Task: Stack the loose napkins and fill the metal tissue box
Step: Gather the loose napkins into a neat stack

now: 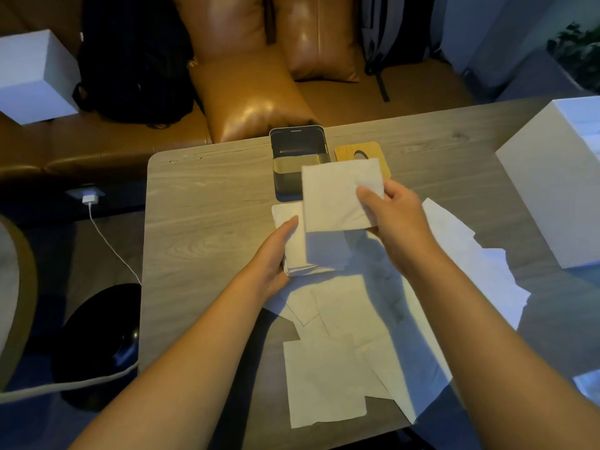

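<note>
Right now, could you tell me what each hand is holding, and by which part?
The right hand pinches a single napkin at its right edge. The left hand grips the napkin stack along its left side.

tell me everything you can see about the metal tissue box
The metal tissue box is a dark, square-cornered tin with rounded edges, standing upright and open-topped at the table's far edge. It looks empty inside. Its wooden lid, with an oval slot, lies just right of it. A napkin held by the right hand overlaps its front corner in view.
</note>
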